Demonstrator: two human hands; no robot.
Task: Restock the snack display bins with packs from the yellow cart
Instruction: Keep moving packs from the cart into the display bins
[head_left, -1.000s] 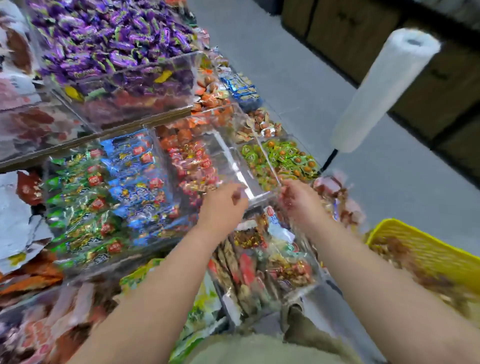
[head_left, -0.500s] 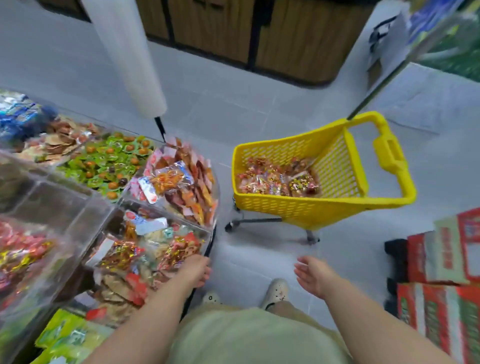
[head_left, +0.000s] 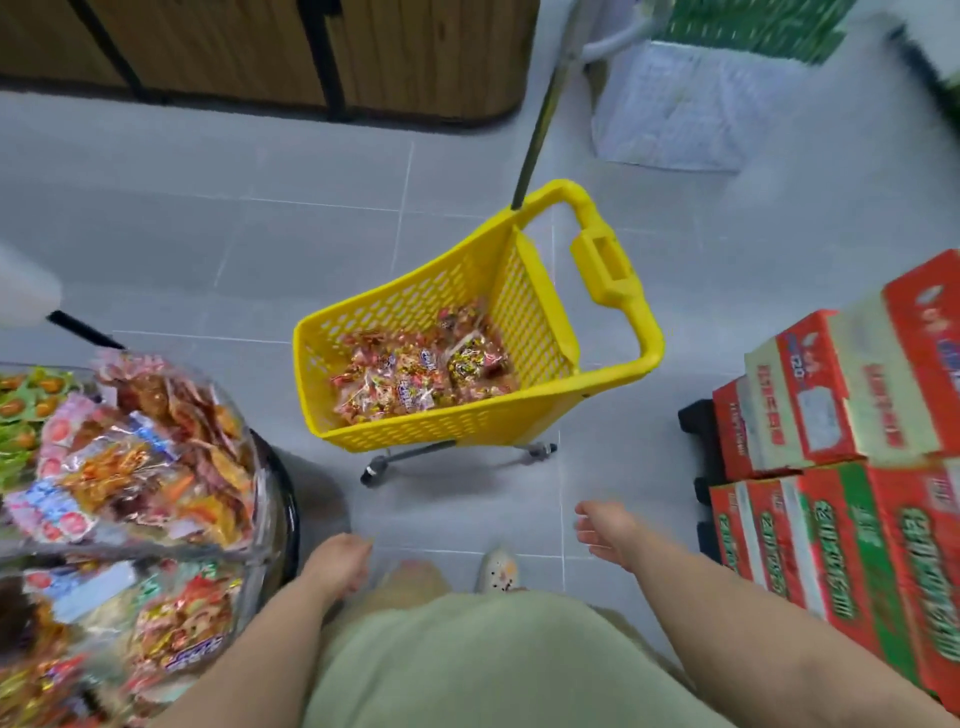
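The yellow cart (head_left: 613, 270) stands on the grey floor ahead of me, with several clear snack packs (head_left: 415, 374) in its bottom. Clear display bins (head_left: 260, 499) full of snack packs fill the left edge. My left hand (head_left: 340, 564) hangs low beside the bins, fingers loosely curled, holding nothing. My right hand (head_left: 605, 530) hangs to the right of it, fingers relaxed and empty. Both hands are short of the cart and touch nothing.
Stacked red and green cartons (head_left: 841, 457) sit on a black pallet at the right. A wooden counter (head_left: 291, 47) runs along the back. A white bag roll on a black stand (head_left: 78, 327) rises by the bins. My shoe (head_left: 498, 571) shows between the hands.
My view has swung from the bins to the cart. Both hands have left the bin and dropped to my sides, empty. The cart now lies closer to centre.
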